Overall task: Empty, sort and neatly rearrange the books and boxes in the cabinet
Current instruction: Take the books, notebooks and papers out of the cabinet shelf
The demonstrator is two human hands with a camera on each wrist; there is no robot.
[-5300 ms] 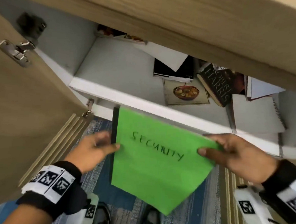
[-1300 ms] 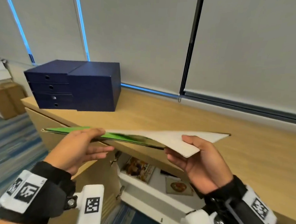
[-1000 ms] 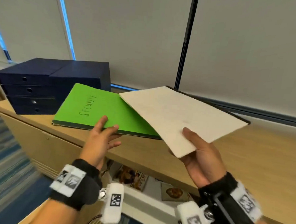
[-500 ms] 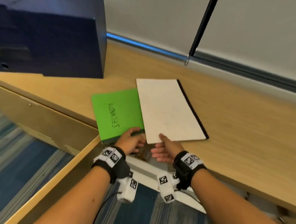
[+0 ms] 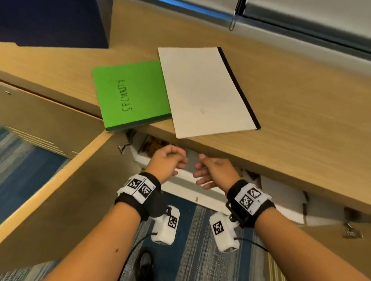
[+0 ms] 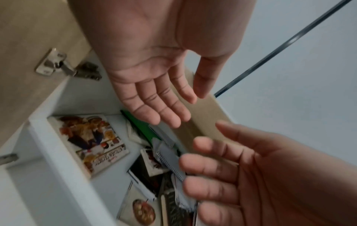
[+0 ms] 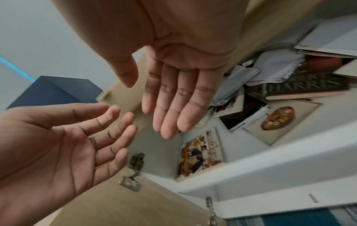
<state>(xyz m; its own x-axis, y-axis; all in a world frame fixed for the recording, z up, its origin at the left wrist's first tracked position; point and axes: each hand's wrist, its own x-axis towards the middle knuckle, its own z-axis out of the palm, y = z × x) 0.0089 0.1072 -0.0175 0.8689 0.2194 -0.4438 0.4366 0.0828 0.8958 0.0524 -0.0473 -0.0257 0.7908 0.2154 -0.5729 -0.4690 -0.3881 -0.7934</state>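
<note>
The green notebook (image 5: 131, 94) marked SECURITY lies on the wooden cabinet top (image 5: 310, 125), its near corner overhanging the edge. A cream notebook (image 5: 204, 92) with a black spine overlaps its right side. Below the top's edge, my left hand (image 5: 168, 161) and right hand (image 5: 211, 171) hang close together in front of the open shelf, both holding nothing. The wrist views show the left hand (image 6: 166, 107) and right hand (image 7: 170, 107) with relaxed, nearly straight fingers. On the white shelf (image 7: 270, 165) lie a colourful cookbook (image 6: 92, 143), a bowl-picture book (image 7: 278, 120), a Harris novel (image 7: 305, 85) and spiral notebooks (image 7: 241, 82).
Dark blue boxes (image 5: 51, 13) stand at the back left of the cabinet top. The cabinet door (image 5: 49, 176) swings open on my left, its hinge (image 6: 56, 64) near my left hand. Blue striped carpet (image 5: 195, 259) and a shoe (image 5: 143, 265) are below.
Both hands have let go of the two notebooks, which stay on the cabinet top. The hands have dropped below the top's edge to the shelf opening.
</note>
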